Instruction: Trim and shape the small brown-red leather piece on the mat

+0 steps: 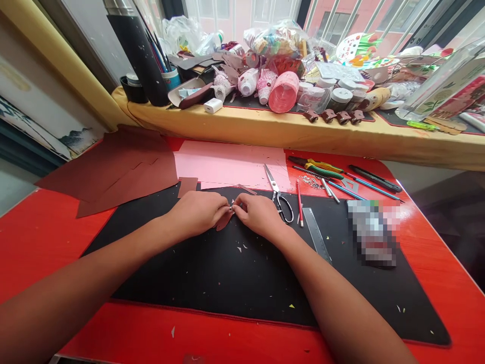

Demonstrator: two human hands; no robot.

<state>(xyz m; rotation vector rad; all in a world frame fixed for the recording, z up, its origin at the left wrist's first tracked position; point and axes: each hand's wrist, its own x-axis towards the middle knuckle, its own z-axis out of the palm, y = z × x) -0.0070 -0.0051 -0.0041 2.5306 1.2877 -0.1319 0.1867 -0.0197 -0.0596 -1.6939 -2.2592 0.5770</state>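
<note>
Over the black mat (212,273), my two hands meet with their fingertips close together. My left hand (199,210) is closed on a small reddish-brown piece (224,222) with a rounded lower edge, most of it covered by the fingers. My right hand (259,215) pinches at a tiny pale or metallic bit beside that piece; its kind is too small to make out. Scissors (278,194) lie just beyond my right hand, blades pointing away. Behind my left hand rests a brown rectangle (188,187).
Pink sheets (231,162) and large brown sheets (129,172) lie at the back. To the right are a pencil (300,205), a clear ruler (317,235), pliers (322,167), small metal rings (311,182) and a blurred packet (373,235). A crowded ledge (242,121) runs behind.
</note>
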